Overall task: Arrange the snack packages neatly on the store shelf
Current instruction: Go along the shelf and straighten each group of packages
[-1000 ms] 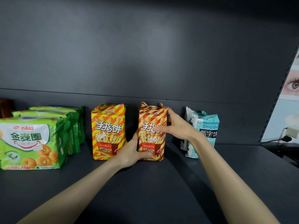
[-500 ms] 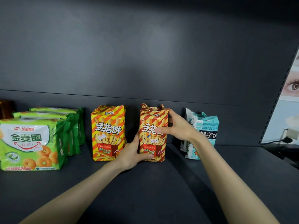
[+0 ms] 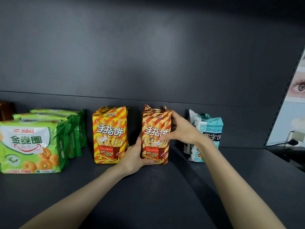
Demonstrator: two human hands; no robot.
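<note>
A dark grey shelf (image 3: 148, 195) is seen filling the lower half of the frame, matt and dimly lit. It is backed by a plain grey back panel (image 3: 148, 55) that is crossed by one horizontal seam just above the packages.

At the far left edge a brown object (image 3: 5, 109) is glimpsed, too cut off to be named. Beside it, three green ring-snack packages (image 3: 29, 146) are stood one behind another, the nearest facing forward.

Near the centre a yellow-striped finger-biscuit package (image 3: 109, 134) is set upright on the shelf, apart from the green ones. Just right of it, a red-striped finger-biscuit package (image 3: 153, 126) is stood upright on the shelf and held from both sides. Its lower left edge is gripped by the left hand (image 3: 133, 156), with the thumb laid along the bottom of the front. Its upper right side is clasped by the right hand (image 3: 183, 131), the thumb pressed on the front and the fingers curled round the right edge.

Further right, teal-and-white biscuit packages (image 3: 212, 129) are stood near the back panel, partly hidden by the right wrist.

At the right edge the shelf is bounded by a slanted perforated upright (image 3: 281, 104). Beyond it a poster showing an eye (image 3: 297, 90) and a black cable (image 3: 280, 143) are seen.
</note>
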